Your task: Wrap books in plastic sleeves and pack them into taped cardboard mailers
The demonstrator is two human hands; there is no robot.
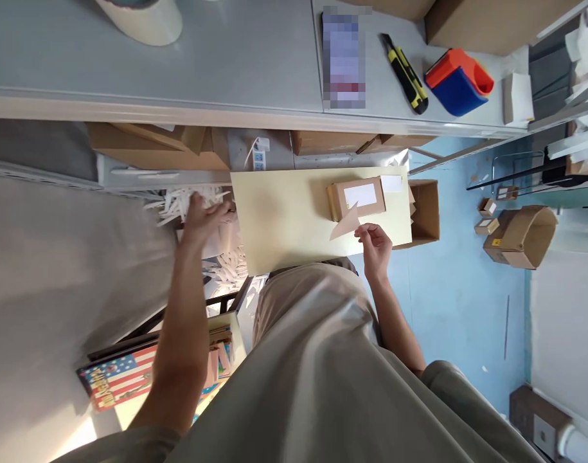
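A thin pinkish piece of paper point(346, 225), pointed at one corner, is pinched between the fingertips of my right hand point(376, 247). It partly covers the near side of a small cardboard box point(360, 197) with a white label on top. A white label point(392, 184) lies to the right of the box. Both rest on a pale yellow board point(274, 218) in front of my body. My left hand point(204, 222) is past the board's left end, above a heap of white paper strips point(175, 202). Its fingers are apart, with nothing visible in them.
On the grey shelf point(226, 64) are a yellow-black utility knife point(404, 74), a red-blue tape dispenser point(457, 80) and a blurred rectangular thing point(344, 61). An open carton point(426, 215) stands beyond the board's right end. Another carton point(518, 238) sits on the blue floor.
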